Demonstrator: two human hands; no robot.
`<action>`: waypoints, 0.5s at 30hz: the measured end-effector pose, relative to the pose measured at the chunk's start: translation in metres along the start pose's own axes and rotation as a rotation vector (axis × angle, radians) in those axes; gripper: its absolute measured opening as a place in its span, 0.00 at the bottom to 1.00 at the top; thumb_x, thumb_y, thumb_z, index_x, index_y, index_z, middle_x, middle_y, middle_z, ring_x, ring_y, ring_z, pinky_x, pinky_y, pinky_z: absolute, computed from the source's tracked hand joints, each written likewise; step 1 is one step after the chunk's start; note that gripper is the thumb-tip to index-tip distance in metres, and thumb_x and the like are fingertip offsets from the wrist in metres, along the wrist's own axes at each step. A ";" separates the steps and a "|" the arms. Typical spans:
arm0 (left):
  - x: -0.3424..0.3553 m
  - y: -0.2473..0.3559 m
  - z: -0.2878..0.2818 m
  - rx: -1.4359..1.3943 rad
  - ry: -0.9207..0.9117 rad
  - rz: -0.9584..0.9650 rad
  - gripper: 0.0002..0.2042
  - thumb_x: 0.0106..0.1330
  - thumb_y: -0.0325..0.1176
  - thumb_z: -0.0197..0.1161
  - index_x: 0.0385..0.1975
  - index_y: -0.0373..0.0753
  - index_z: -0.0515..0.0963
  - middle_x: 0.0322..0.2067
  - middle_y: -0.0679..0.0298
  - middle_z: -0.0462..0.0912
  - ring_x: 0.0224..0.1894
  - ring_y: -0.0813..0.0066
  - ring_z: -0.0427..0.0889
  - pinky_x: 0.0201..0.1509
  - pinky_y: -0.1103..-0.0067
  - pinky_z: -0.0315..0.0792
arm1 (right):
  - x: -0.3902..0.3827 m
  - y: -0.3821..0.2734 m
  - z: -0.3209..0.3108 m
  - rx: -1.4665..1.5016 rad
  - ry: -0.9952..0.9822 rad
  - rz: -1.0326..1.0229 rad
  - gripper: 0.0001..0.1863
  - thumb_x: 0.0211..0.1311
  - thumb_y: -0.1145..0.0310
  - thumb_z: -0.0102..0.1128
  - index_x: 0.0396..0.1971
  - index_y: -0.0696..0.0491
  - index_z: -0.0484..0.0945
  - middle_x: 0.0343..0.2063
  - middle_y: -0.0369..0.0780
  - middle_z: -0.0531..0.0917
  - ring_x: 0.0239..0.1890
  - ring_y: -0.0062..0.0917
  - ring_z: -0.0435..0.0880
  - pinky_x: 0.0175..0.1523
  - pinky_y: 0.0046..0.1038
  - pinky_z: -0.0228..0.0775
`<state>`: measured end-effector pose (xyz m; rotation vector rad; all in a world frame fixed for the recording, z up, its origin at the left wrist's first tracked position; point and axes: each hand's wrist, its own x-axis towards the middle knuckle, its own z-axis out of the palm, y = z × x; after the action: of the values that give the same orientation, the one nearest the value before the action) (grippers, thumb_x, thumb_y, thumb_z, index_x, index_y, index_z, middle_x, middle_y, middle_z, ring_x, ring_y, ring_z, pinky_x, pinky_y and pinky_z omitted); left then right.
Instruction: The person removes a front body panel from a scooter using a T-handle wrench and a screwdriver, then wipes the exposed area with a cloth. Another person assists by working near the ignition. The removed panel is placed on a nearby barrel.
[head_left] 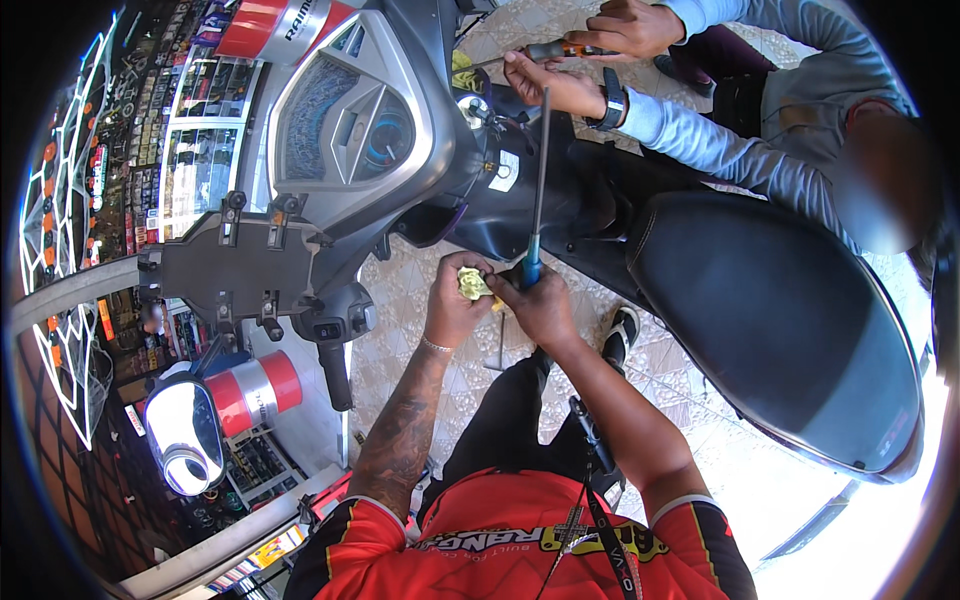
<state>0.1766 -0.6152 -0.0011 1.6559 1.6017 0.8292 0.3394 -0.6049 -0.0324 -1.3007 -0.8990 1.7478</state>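
Observation:
My left hand is closed around a crumpled pale yellow cloth, which pokes out between thumb and fingers. Right beside it, my right hand grips the blue handle of a long screwdriver. Its thin shaft points up and away, crossing in front of the scooter's body. Below my hands a thin metal rod with a crossbar shows against the floor; I cannot tell whether it is held. The grey scooter's front panel and dark seat lie beyond and to the right.
At the upper right, a co-worker's hands hold an orange-and-black-handled screwdriver over the scooter. The handlebar grip, a flat black holder and a mirror stand at left. Shelves and red-and-white drums are behind them.

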 end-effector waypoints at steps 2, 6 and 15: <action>-0.004 0.001 0.002 0.055 -0.029 -0.006 0.24 0.50 0.15 0.67 0.47 0.36 0.69 0.41 0.61 0.80 0.44 0.70 0.83 0.50 0.74 0.77 | -0.002 0.003 -0.004 -0.063 -0.007 0.104 0.15 0.59 0.62 0.74 0.32 0.59 0.82 0.20 0.39 0.83 0.24 0.21 0.80 0.34 0.29 0.75; -0.008 0.004 0.008 0.101 -0.064 0.008 0.23 0.50 0.17 0.68 0.46 0.37 0.70 0.42 0.59 0.81 0.45 0.63 0.84 0.51 0.72 0.77 | -0.010 0.009 -0.007 0.019 0.077 0.103 0.13 0.60 0.64 0.73 0.29 0.58 0.81 0.22 0.39 0.84 0.25 0.20 0.80 0.35 0.29 0.74; -0.002 0.010 0.014 0.129 -0.099 0.147 0.19 0.50 0.18 0.66 0.43 0.36 0.73 0.40 0.57 0.81 0.44 0.57 0.83 0.52 0.70 0.76 | -0.021 0.013 -0.014 0.446 0.176 0.044 0.08 0.62 0.72 0.70 0.26 0.55 0.79 0.21 0.33 0.81 0.19 0.14 0.73 0.25 0.21 0.65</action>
<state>0.1944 -0.6176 -0.0006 1.8945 1.5069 0.7171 0.3552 -0.6283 -0.0381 -1.1567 -0.3544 1.7100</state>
